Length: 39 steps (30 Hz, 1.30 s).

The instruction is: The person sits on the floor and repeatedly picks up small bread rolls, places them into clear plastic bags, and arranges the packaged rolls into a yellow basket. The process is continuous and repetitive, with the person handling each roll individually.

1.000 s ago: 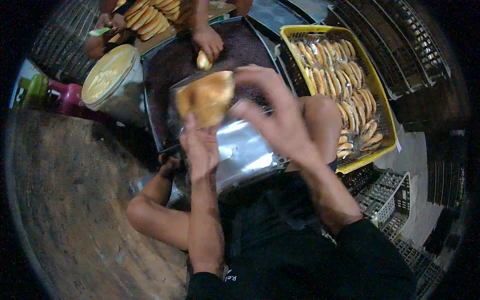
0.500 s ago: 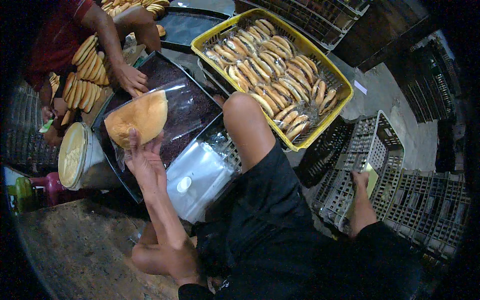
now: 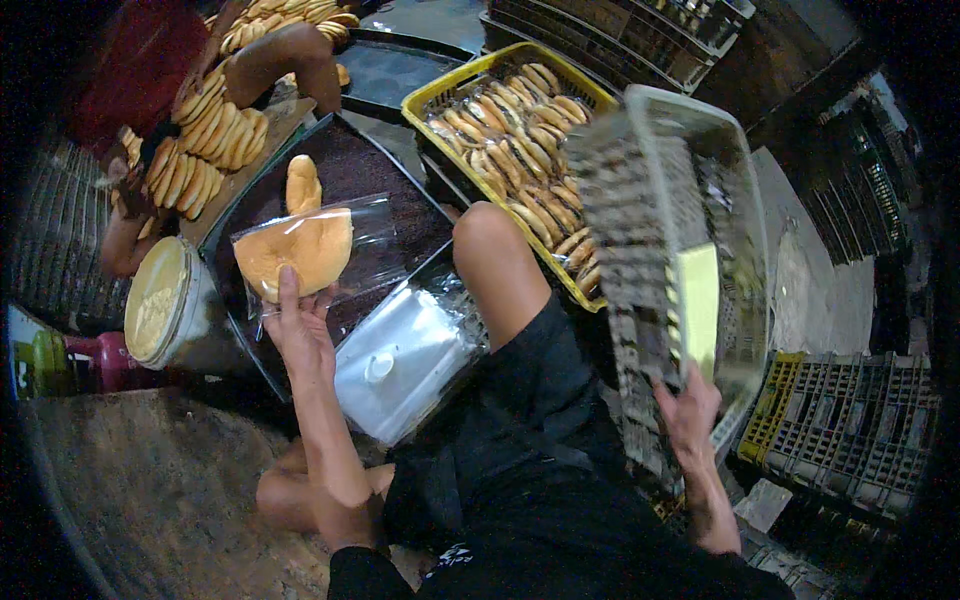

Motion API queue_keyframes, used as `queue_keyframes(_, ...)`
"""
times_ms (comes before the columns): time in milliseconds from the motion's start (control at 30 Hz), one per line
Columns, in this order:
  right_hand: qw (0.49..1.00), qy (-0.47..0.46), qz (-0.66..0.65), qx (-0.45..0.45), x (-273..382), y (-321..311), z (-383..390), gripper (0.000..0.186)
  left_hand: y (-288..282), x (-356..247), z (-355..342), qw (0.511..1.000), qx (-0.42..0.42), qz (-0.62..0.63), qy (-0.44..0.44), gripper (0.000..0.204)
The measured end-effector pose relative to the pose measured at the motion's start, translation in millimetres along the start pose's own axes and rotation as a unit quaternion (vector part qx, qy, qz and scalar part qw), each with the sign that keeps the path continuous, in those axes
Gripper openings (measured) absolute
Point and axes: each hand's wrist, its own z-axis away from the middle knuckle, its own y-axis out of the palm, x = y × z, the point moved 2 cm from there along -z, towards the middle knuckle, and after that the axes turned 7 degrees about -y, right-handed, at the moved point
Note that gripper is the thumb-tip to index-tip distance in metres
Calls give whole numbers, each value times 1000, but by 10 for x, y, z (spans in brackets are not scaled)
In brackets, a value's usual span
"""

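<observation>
My left hand (image 3: 302, 325) grips a golden bread bun (image 3: 300, 250), thumb on top, with clear plastic wrap around it. Below this bun spreads a tray of dark crumbs (image 3: 385, 190), where a smaller bread roll (image 3: 302, 185) lies. On my right, my right hand (image 3: 688, 408) is closed on the near end of a grey plastic crate (image 3: 755, 250), which is raised, tilted and blurred by motion. A pale yellow-green flat piece (image 3: 698, 305) shows at that hand; whether it is held or fixed to the crate I cannot tell. The crate hides part of a yellow crate (image 3: 425, 103) of wrapped filled rolls.
Clear plastic bags (image 3: 400, 365) lie by my knee, a white round piece (image 3: 380, 367) on them. A bucket of cream-coloured paste (image 3: 160, 300) stands left of the tray. A person in red (image 3: 140, 80) sits by piled rolls (image 3: 225, 130). More crates (image 3: 840, 430) are at right.
My right hand has raised the grey crate from the floor and swung it left, across the yellow crate's edge. The other person's hand has left the tray, where a roll now shows.
</observation>
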Motion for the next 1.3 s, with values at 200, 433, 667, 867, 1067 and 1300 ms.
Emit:
queue_keyframes(200, 985, -137, 79, 70, 830, 662, -1546, 38, -292, -73, 66, 999, -39, 38, -2, 49)
queue_keyframes(433, 975, -193, 73, 87, 1396, 1205, -2644, 35, 150, -15, -91, 999, -14, 26, -12, 55)
queue_keyframes(667, 837, -484, -234, -98, 2608, 361, -2458, 74, 699, 73, -296, 985, 18, -173, 11, 63)
queue_keyframes(867, 908, -385, -109, -128, 2363, 890, -3339, 67, 288, 504, -238, 772, 132, -613, -105, 80)
queue_keyframes(1067, 954, -276, -110, 51, 2223, 2148, -4824, 71, -398, 1197, 121, 601, 174, -762, -164, 64)
queue_keyframes(1300, 805, -437, -297, 271, 3140, 1212, -2860, 55, -342, 726, 456, 866, 86, -470, -151, 42)
